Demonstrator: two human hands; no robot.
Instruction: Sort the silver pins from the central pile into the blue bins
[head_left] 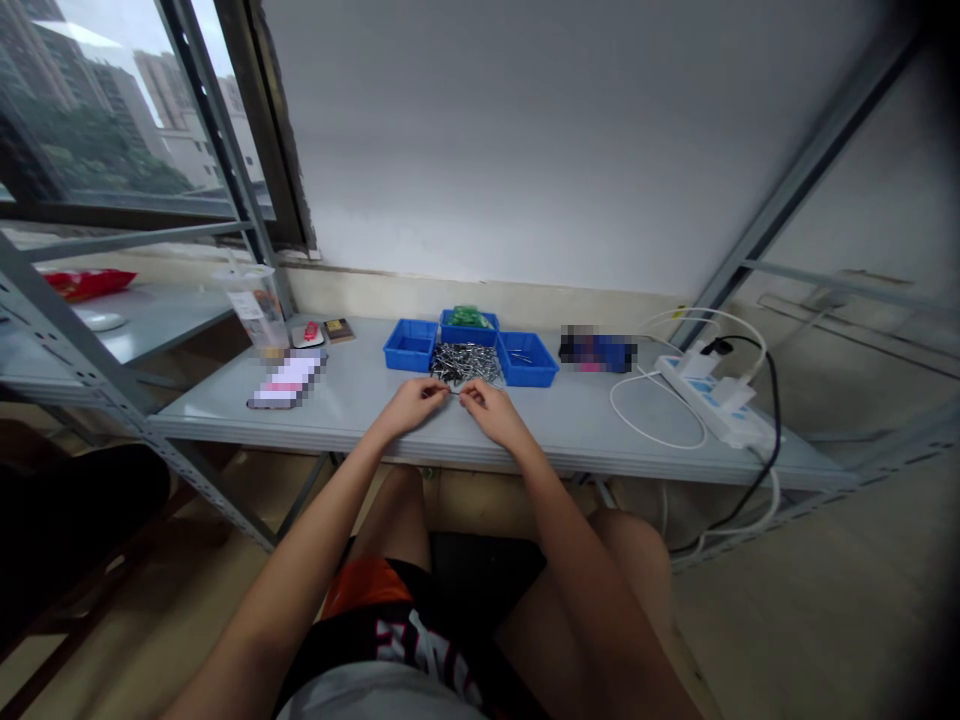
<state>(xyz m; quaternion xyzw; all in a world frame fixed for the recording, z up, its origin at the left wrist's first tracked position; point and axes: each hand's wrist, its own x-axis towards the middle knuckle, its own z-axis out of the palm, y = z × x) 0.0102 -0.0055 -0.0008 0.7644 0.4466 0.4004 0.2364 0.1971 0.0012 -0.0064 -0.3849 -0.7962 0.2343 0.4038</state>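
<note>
My left hand (417,404) and my right hand (486,408) come close together near the front of the table, both closed in a pinch. A thin metal piece (454,392) seems to span the gap between the fingertips; it is too small to name. Just beyond the fingers lies a heap of small, slim metal pieces (471,362), some shiny and some dark. Around the heap stand three blue bins: the left bin (391,358), the back bin (448,328) with green plastic packaging (469,316) in it, and the right bin (531,378) with a few thin metal pieces inside.
On the left are a phone (288,380), a plastic drink cup (253,308), a small white item with red on it (308,333) and a brown square packet (339,330). To the right lie a blurred dark-blue object (598,352), a white power strip (712,405) and looping cables.
</note>
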